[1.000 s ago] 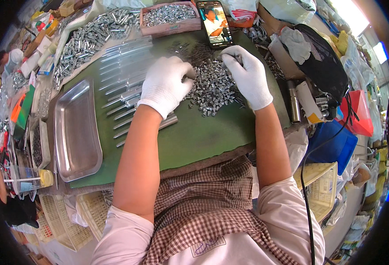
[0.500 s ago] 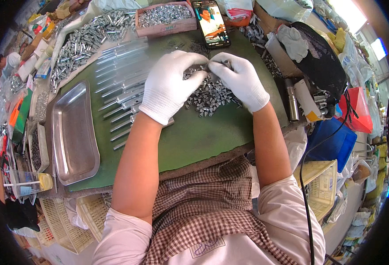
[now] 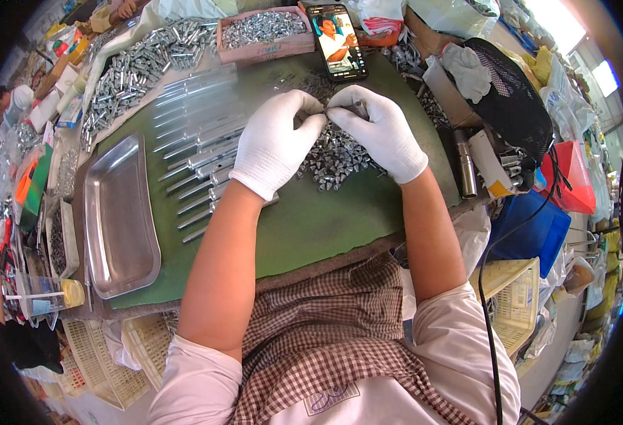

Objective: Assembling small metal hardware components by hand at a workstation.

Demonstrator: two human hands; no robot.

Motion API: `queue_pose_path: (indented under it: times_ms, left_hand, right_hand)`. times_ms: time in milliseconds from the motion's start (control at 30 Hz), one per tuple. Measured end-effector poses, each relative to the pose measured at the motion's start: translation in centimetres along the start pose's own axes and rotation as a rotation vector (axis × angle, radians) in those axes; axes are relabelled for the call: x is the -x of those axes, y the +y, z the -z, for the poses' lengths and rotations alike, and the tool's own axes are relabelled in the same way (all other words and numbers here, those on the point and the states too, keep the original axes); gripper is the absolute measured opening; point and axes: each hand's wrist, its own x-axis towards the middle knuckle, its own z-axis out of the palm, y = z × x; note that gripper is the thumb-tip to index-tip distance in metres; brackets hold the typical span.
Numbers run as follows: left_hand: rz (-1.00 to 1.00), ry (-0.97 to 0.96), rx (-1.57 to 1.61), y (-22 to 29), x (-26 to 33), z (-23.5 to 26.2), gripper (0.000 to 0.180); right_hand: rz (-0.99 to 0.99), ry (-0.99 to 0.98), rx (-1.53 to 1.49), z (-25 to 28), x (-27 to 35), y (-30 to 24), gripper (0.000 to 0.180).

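Observation:
Both my hands wear white knitted gloves and meet over the far middle of the green mat [image 3: 318, 227]. My left hand [image 3: 277, 145] is closed in a pinch, thumb and forefinger pressed together; whatever lies between them is too small to make out. Curled beside it, my right hand [image 3: 386, 134] pinches toward the same spot and grips a small grey metal cylinder [image 3: 359, 108] among its fingers. A heap of small cone-shaped metal parts [image 3: 336, 159] lies beneath and between the hands. Left of my left hand, several long metal anchor bolts [image 3: 198, 164] lie in a slanting row.
A shallow steel tray [image 3: 118, 219] rests on the mat's left side. Behind are a pink box of metal parts [image 3: 265, 39], a lit phone [image 3: 338, 46] and a pile of metal sleeves [image 3: 138, 71]. A metal tube [image 3: 466, 164] stands at right, beside a black mesh item [image 3: 513, 99].
My left fingertips have come slightly nearer to me, and its thumb now lies closer to the forefinger. My right hand has shifted a little with the metal cylinder still in it.

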Motion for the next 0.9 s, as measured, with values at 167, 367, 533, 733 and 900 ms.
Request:
queue_pose_path:
  times_ms: [167, 367, 533, 733, 900]
  left_hand:
    - [0.149, -0.108, 0.246, 0.4, 0.0, 0.3, 0.023]
    - [0.209, -0.182, 0.343, 0.7, -0.1, 0.3, 0.027]
    - [0.099, -0.095, 0.222, 0.0, -0.1, 0.0, 0.025]
    - [0.156, -0.001, 0.141, -0.5, -0.3, 0.5, 0.021]
    - [0.012, -0.01, 0.087, -0.4, -0.1, 0.3, 0.017]
  right_hand:
    - [-0.037, -0.031, -0.034, 0.6, 0.3, -0.8, 0.012]
    - [-0.091, -0.074, -0.071, 1.2, 0.5, -1.8, 0.012]
    - [-0.043, -0.046, -0.078, 1.6, 0.5, -1.7, 0.013]
    - [-0.142, -0.228, 0.454, 3.6, 1.0, -0.4, 0.022]
    - [-0.076, -0.117, 0.308, 3.3, 0.8, -0.8, 0.026]
